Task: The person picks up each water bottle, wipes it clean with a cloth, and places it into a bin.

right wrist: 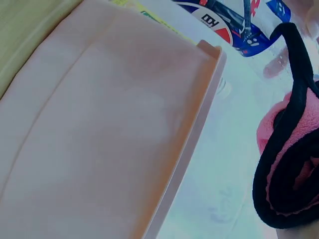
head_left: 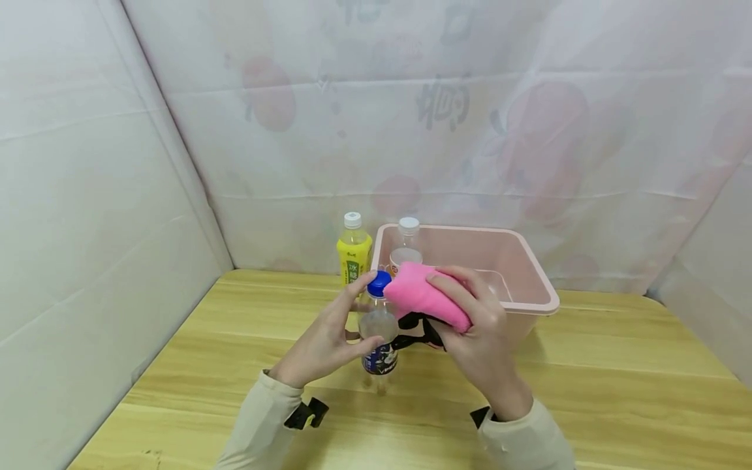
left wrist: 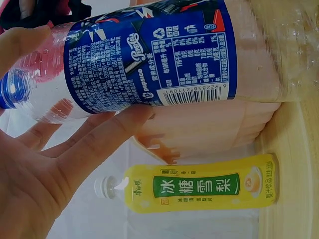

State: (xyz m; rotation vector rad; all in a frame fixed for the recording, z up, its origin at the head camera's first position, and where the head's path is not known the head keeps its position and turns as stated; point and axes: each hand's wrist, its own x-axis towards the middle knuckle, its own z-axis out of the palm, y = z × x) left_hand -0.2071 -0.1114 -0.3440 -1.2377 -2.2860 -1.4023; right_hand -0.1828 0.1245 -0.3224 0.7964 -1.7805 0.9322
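My left hand (head_left: 329,339) curls its thumb and fingers around a clear plastic Pepsi bottle (head_left: 378,326) with a blue cap and blue label. The bottle is upright in the head view, and its printed label fills the top of the left wrist view. My right hand (head_left: 478,333) grips a bundled pink plush cloth (head_left: 425,294) with black trim (right wrist: 294,94) and a dangling black strap. One end of the cloth lies right at the blue cap. In the right wrist view the cloth appears rolled up, and most of that hand is out of frame.
A pink plastic bin (head_left: 529,274) stands behind the right hand. A yellow-labelled drink bottle (head_left: 354,251) is upright left of the bin. Another clear bottle with a white cap (head_left: 408,226) overlaps the bin's left end. Pale curtains (head_left: 329,130) enclose the wooden table (head_left: 235,365).
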